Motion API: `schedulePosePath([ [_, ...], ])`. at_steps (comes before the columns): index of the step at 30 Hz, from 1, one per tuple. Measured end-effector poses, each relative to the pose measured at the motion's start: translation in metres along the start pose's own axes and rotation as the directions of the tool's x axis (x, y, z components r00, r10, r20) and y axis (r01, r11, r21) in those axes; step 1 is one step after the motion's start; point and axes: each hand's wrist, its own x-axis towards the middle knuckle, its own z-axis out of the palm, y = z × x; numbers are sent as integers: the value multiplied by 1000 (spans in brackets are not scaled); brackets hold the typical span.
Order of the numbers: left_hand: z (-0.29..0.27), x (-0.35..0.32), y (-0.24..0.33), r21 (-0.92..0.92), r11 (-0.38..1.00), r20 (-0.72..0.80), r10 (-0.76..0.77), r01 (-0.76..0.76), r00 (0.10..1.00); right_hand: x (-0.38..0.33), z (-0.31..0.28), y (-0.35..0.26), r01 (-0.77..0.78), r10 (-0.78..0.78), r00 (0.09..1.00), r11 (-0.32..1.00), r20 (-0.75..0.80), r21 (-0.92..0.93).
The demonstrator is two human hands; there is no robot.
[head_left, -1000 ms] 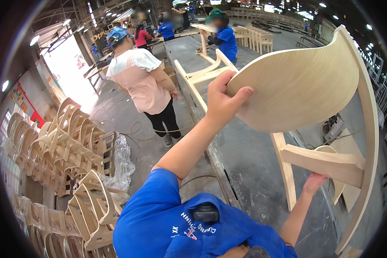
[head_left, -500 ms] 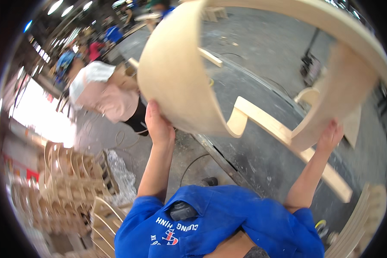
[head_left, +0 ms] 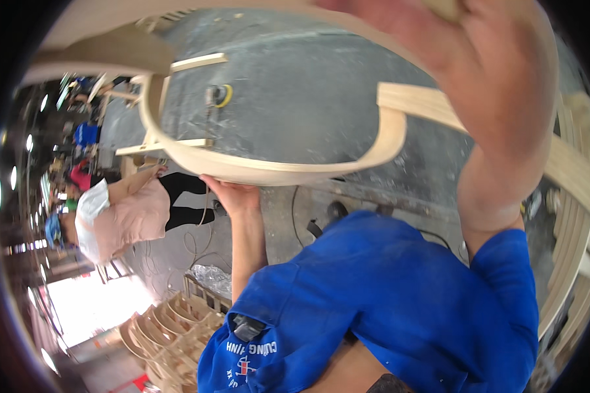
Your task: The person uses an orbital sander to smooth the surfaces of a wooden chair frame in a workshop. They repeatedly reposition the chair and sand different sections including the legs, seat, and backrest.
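Observation:
A large pale bent-wood frame (head_left: pixel 262 171) is held up over the grey worktable (head_left: pixel 301 105), tilted. Its curved band sweeps along the front and turns up at the right, where it meets a straight wooden bar (head_left: pixel 419 105). My left hand (head_left: pixel 237 196) grips the near curved edge from below, its fingers partly hidden by the wood. High at the right, close to the view, my right hand (head_left: pixel 465 46) is raised against the frame's upper band, blurred, with its fingertips partly hidden.
A sander with a yellow pad (head_left: pixel 221 95) lies on the table near two wooden strips (head_left: pixel 200 62). A co-worker in a pale shirt (head_left: pixel 134 213) stands at left. Stacked curved wooden parts (head_left: pixel 174 327) are at lower left, more wooden pieces (head_left: pixel 564 255) at right. Hoses trail on the floor.
The bent-wood frame has been turned and tilted. My right hand has risen from its lower right leg to the upper band. The left hand remains at the near curved edge.

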Motion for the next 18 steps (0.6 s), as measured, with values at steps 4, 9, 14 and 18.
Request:
schedulePosePath([
  [4, -11, -25, 6, -34, 997, 14, -63, 63, 998, -15, -16, -19, 66, -67, 998, 998, -19, -14],
  [9, -5, -43, 10, 23, 999, -88, -39, 41, 995, -22, -26, -20, 98, -100, 994, 995, -39, -31],
  [14, -7, -47, 13, 7, 1000, -35, 18, -17, 999, -35, -29, -3, 91, -93, 995, 995, -44, -49],
  [18, -16, -34, 12, 75, 996, -79, 44, -39, 996, -43, -8, 18, -32, 33, 999, 998, 15, -47],
])
